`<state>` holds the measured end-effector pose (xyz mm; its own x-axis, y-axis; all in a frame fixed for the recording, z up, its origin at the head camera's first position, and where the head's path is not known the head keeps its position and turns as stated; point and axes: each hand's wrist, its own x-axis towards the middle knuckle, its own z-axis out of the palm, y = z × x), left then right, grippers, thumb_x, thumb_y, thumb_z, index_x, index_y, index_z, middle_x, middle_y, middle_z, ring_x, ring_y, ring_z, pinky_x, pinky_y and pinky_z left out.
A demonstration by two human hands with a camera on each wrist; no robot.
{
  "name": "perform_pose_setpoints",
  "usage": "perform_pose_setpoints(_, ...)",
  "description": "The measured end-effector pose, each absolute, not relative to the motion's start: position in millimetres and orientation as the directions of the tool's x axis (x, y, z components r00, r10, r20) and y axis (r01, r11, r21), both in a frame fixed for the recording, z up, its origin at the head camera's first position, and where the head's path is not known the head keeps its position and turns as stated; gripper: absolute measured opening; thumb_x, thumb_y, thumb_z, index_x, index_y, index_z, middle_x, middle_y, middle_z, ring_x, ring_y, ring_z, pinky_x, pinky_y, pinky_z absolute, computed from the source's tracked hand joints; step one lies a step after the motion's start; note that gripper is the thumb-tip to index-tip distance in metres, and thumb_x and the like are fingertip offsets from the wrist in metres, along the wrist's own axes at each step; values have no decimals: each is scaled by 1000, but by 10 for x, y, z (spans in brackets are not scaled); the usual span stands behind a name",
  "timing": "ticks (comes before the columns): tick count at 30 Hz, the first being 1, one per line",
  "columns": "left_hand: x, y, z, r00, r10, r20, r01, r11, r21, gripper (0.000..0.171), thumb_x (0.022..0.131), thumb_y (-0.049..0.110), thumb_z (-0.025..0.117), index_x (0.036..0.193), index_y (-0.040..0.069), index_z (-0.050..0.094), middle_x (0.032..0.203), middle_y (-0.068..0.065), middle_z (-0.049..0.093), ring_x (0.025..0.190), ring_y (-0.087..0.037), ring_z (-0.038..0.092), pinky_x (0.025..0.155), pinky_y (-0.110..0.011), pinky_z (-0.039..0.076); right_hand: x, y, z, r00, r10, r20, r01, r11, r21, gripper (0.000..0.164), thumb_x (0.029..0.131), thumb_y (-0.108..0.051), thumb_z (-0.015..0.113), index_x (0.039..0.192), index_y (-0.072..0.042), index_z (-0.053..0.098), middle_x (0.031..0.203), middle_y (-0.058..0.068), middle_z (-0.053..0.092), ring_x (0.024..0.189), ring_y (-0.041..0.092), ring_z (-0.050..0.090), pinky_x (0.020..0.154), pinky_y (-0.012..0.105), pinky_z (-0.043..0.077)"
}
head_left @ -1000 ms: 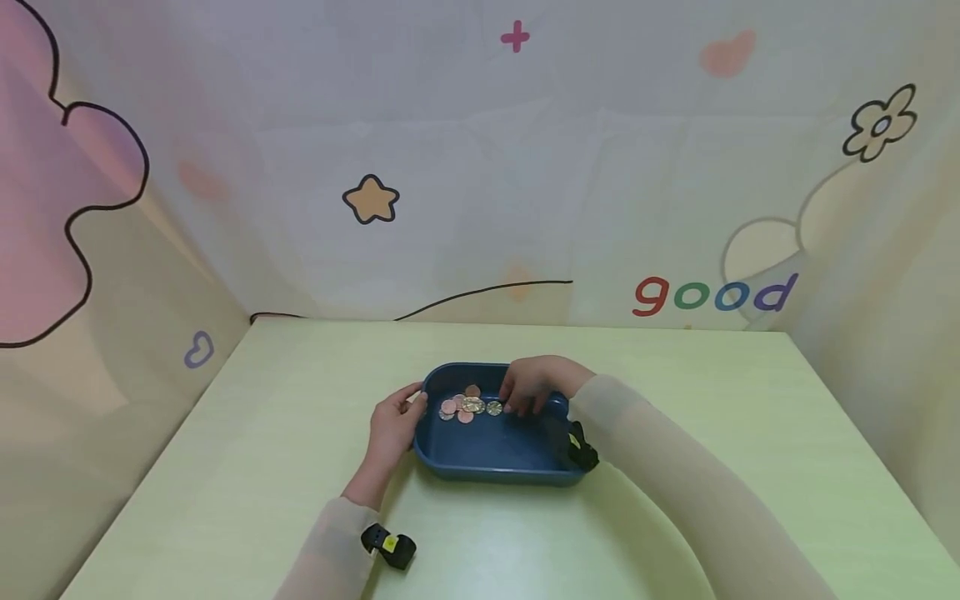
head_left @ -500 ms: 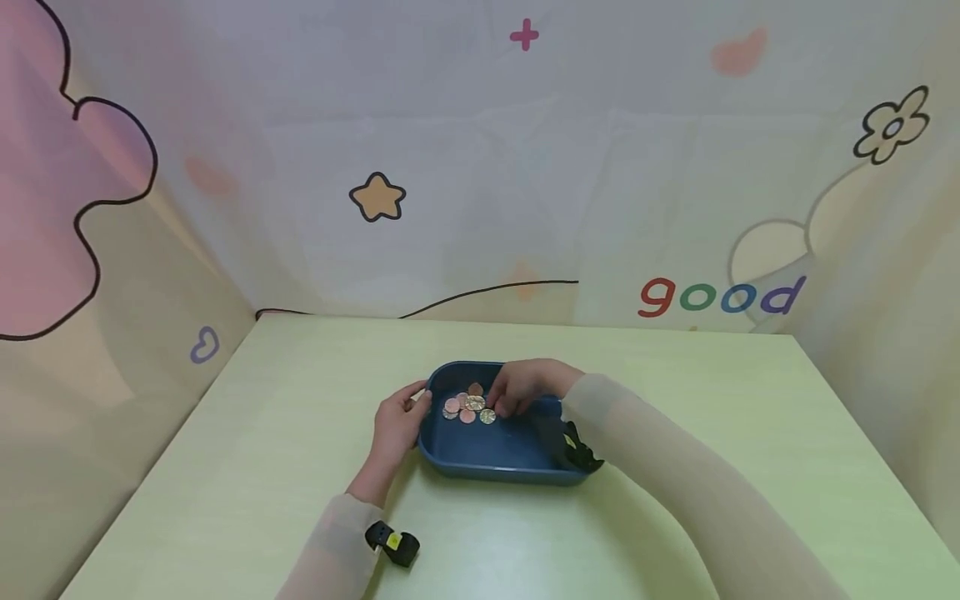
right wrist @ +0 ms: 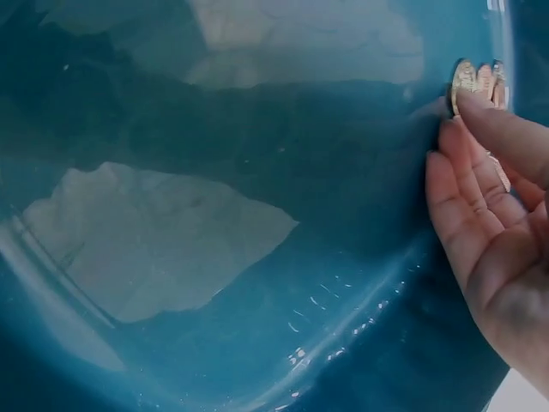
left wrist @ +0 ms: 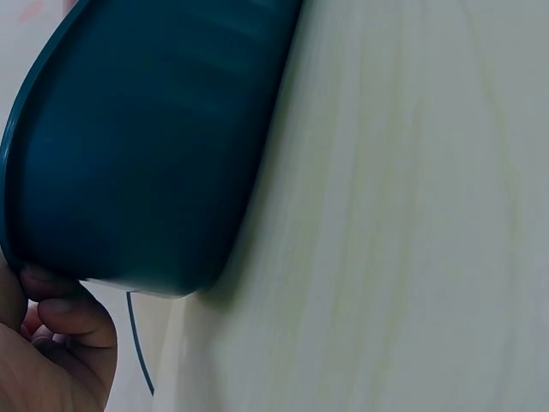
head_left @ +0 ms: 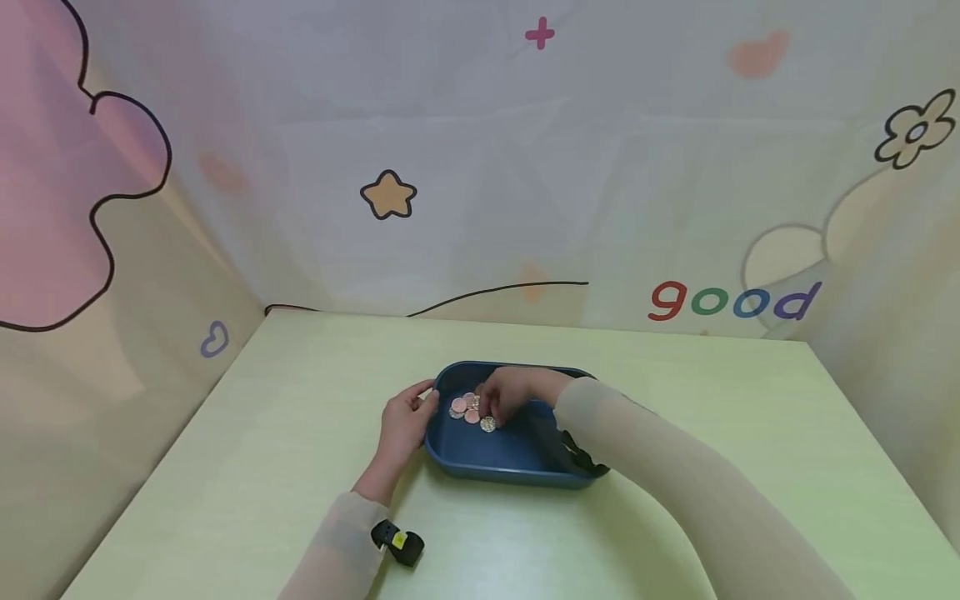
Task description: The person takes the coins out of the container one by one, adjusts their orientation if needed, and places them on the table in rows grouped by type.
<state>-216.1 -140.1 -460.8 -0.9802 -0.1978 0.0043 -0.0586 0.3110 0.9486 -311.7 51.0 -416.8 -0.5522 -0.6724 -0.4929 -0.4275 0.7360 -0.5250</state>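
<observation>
A dark blue plastic tray (head_left: pixel 491 457) stands on the table, with several coins (head_left: pixel 459 405) gathered toward its left end, some copper-coloured. My left hand (head_left: pixel 403 425) grips the tray's left rim, thumb over the edge; in the left wrist view, its curled fingers (left wrist: pixel 77 318) are against the outer wall. Inside the tray, my right hand (head_left: pixel 513 390) reaches down with its fingertips at the coins, partly hiding them. A gold coin (head_left: pixel 488 424) lies just in front of those fingertips. In the right wrist view, the thumb (right wrist: pixel 506 137) overlaps a gold-coloured coin (right wrist: pixel 463 81).
The pale green table (head_left: pixel 300 433) extends around the tray. A printed cloth backdrop (head_left: pixel 480 167) hangs behind and along both sides. A black wrist camera (head_left: pixel 399 542) is strapped at the left sleeve.
My right hand has moved left across the tray onto the coins, covering some of them. One gold coin has shifted toward the tray's front. My left hand keeps its grip on the rim.
</observation>
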Motion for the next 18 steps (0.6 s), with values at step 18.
perform_pose_setpoints(18, -2178, -1406, -4648, -978, -203, 42, -27, 327, 944, 36, 99, 13, 62, 130, -4, 66, 58, 8, 43, 44, -4, 36, 46, -19, 31, -3066, 450, -4229, -600, -656, -457, -442, 748, -495, 11, 92, -3, 72, 81, -5, 70, 80, -3, 59, 71, 8, 54, 67, 20, 50)
